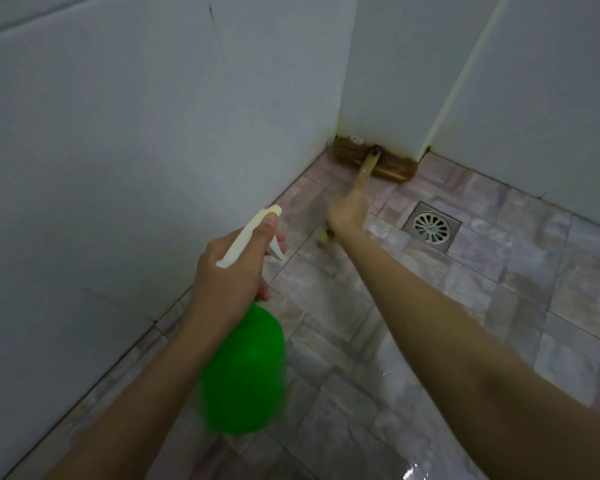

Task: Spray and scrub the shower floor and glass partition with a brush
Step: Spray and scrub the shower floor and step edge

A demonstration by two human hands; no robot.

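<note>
My left hand (227,275) grips a green spray bottle (245,372) by its white trigger head, nozzle pointing toward the far corner. My right hand (349,211) is closed on the wooden handle of a brush (374,164). The brown brush head lies flat on the floor against the base of the wall in the corner. The shower floor (482,289) is pinkish-grey tile, wet and shiny near me. No glass partition is identifiable in this view.
A square metal floor drain (432,227) sits just right of my right hand. White tiled walls (118,150) close in on the left and far side, with dark grime along the corner joint. A white vertical strip (465,74) runs up the right wall.
</note>
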